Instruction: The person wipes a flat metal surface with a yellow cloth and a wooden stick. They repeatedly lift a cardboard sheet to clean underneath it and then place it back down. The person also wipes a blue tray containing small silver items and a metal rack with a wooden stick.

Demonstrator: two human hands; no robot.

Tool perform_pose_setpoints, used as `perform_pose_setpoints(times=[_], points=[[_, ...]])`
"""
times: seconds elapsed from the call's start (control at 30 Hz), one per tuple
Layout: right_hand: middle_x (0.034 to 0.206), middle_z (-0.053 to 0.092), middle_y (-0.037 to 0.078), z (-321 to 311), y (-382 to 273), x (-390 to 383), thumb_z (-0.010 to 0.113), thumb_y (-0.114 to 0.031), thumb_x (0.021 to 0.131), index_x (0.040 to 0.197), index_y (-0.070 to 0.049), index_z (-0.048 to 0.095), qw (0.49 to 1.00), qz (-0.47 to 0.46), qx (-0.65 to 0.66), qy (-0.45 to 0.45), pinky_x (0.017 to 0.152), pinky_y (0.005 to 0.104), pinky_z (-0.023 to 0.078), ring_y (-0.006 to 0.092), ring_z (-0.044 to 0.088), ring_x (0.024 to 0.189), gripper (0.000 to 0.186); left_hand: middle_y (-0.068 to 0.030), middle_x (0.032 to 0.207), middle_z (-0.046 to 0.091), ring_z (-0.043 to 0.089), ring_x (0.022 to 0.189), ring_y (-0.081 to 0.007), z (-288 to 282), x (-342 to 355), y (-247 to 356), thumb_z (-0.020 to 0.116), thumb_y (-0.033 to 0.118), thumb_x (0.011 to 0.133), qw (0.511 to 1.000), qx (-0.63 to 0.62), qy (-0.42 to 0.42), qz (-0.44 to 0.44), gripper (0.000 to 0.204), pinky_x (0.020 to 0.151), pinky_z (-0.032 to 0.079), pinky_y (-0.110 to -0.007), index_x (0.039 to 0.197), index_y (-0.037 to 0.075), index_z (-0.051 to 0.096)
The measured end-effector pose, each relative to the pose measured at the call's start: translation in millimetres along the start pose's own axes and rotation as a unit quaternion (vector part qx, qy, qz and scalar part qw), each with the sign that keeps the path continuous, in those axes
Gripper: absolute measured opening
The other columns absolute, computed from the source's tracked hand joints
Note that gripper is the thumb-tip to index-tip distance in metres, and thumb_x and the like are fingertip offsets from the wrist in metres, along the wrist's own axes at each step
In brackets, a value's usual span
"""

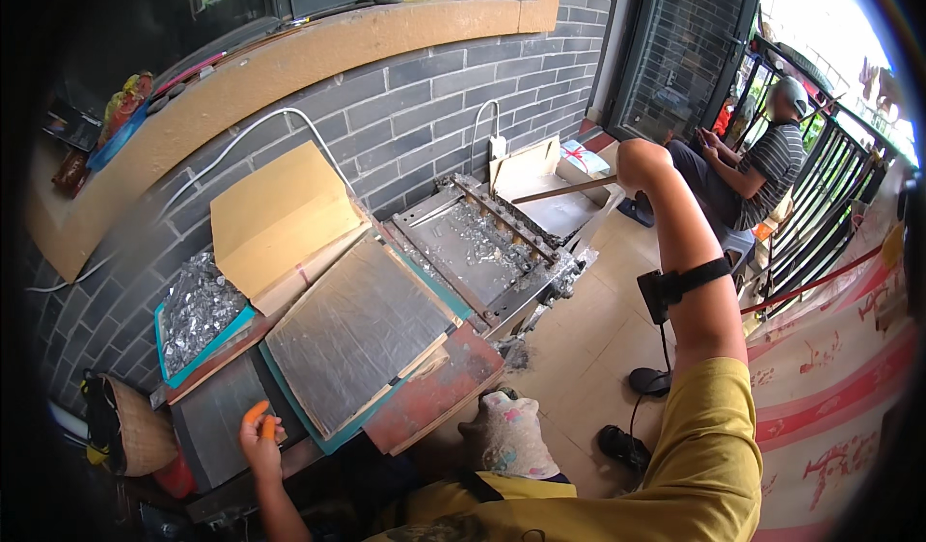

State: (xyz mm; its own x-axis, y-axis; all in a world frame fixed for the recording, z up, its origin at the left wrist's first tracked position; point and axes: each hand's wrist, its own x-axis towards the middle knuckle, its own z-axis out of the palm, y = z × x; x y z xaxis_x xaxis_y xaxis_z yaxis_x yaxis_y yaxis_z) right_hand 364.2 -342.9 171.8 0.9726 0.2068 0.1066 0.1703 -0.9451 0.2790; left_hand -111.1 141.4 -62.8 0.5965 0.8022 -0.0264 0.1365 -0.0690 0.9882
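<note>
Right hand closed at machine handle; left hand's hold unconfirmed

Right hand (pixel 643 166): fingers curled into a fist at the upper end of a pale handle (pixel 600 218); finger contact is partly hidden. Below and left of this grip stands the metal machine (pixel 444 277), silver scraps (pixel 482 238) on its bed. Farther left lies the dark sheet stack (pixel 357 311). Left hand (pixel 262 447), well apart at lower left, has bent fingers with orange covers (pixel 255 413), near a dark board (pixel 214 421); cannot tell whether it pinches anything.
</note>
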Motion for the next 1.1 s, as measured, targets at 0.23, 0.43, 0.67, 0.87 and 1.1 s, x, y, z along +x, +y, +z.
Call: perform_pose_setpoints(times=[0.23,0.43,0.67,0.87,1.1], points=[[0.102,0.068,0.017,33,-16,1,0.056,-0.014,0.08,0.094,-0.005,0.071,0.998,0.049,0.035,0.026,0.081,0.0381,0.054,0.0315,0.066,0.096,0.023,-0.0055,0.085,0.06,0.052,0.065,-0.0076,-7,-1,-5,0.052,0.0,0.091,1.0,0.002,-0.013,0.019,0.028,0.056,0.043,-0.019,0.118,0.002,0.057],[0.092,0.065,0.016,65,-35,-5,0.055,-0.015,0.083,0.087,-0.004,0.069,0.99,0.062,0.111,0.062,0.073,0.0395,0.051,0.0302,0.063,0.085,0.018,-0.0096,0.098,0.062,0.06,0.078,-0.0119,-11,2,-17,0.059,0.007,0.09,0.998,-0.044,-0.02,-0.038,0.031,0.063,0.048,-0.021,0.12,0.003,0.057],[0.056,0.05,0.005,109,-92,-70,0.051,-0.012,0.093,0.084,0.001,0.054,0.801,-0.065,0.595,-0.012,0.034,0.0287,0.041,0.0142,0.052,0.038,0.016,-0.0076,0.094,0.064,0.06,0.077,-0.0107,-10,4,8,0.058,0.006,0.091,0.994,-0.075,-0.077,-0.028,0.029,0.068,0.049,-0.023,0.12,0.002,0.057],[0.059,0.046,-0.002,156,-170,-92,0.05,-0.013,0.096,0.083,-0.004,0.055,0.713,-0.096,0.69,-0.072,0.039,0.0233,0.035,0.0062,0.042,0.045,0.016,-0.0079,0.097,0.064,0.059,0.076,-0.0101,-49,52,31,0.059,0.008,0.089,0.996,0.07,-0.019,0.045,0.034,0.065,0.047,-0.023,0.122,0.0,0.054],[0.061,0.042,-0.007,186,-199,-87,0.052,-0.011,0.096,0.081,-0.008,0.054,0.635,-0.055,0.77,-0.004,0.045,0.0194,0.027,0.0017,0.035,0.05,0.015,-0.0116,0.096,0.069,0.066,0.086,-0.0202,-76,139,56,0.065,0.014,0.081,0.965,0.217,0.107,0.099,0.04,0.077,0.05,-0.032,0.117,-0.001,0.059]])
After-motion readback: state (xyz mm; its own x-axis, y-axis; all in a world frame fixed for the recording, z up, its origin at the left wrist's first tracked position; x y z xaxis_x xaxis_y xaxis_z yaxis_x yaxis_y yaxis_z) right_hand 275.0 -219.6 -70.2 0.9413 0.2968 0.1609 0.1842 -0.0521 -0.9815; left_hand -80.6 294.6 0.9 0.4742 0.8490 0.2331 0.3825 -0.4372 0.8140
